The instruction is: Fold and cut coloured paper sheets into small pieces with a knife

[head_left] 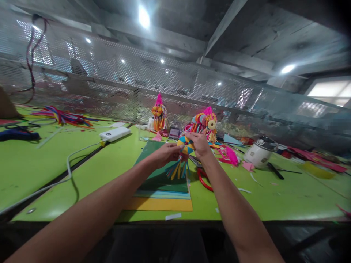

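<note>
On the green bench (pixel 95 171) here's the headcount: one blue-and-yellow tasselled ring (pixel 188 149), two pink-topped bunches of similar ornaments, one on the left (pixel 157 111) and one on the right (pixel 212 125), one pair of red-handled scissors (pixel 200 179), one white box with a cable (pixel 115 134), one white jug (pixel 257 152) and one stack of coloured sheets (pixel 157 182), green on top. The ring's up right between both hands, above the stack, fringe dangling down, scissors just beside it and partly behind the right forearm. Grip-wise, both hands are pretty much closed down on it: the left hand (pixel 170 152) has a narrow pinch on its left side, and the right hand (pixel 200 145) has fingers curled at the upper right edge, though I can't really make out each fingertip.
</note>
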